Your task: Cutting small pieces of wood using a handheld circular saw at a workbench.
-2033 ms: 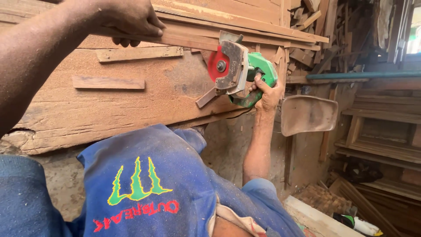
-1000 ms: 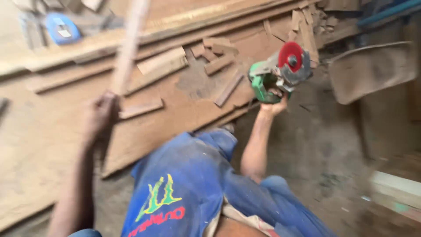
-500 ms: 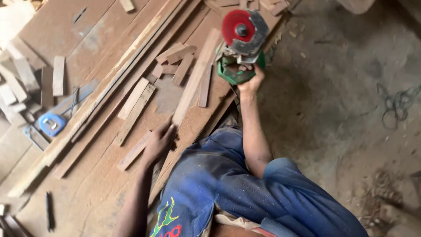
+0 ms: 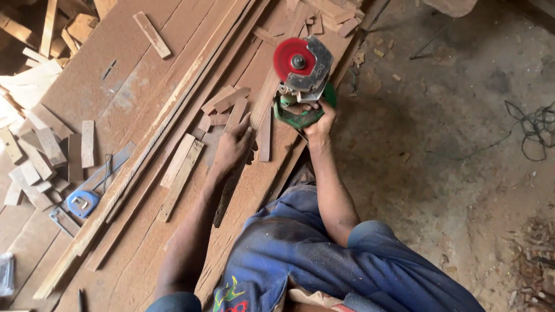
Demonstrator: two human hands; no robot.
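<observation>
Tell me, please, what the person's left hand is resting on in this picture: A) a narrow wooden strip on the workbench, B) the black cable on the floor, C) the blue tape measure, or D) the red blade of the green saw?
A: the left hand lies flat on a narrow wooden strip on the workbench, while the right hand grips the green circular saw and the blue tape measure sits apart.

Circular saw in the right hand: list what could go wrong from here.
1. The right hand holds the green circular saw alone, its red blade facing up; a slip could swing it toward the left hand resting on a wooden strip close by.
2. Loose wood offcuts lie around the bench and could catch the blade.
3. Neither hand appears gloved.
</observation>
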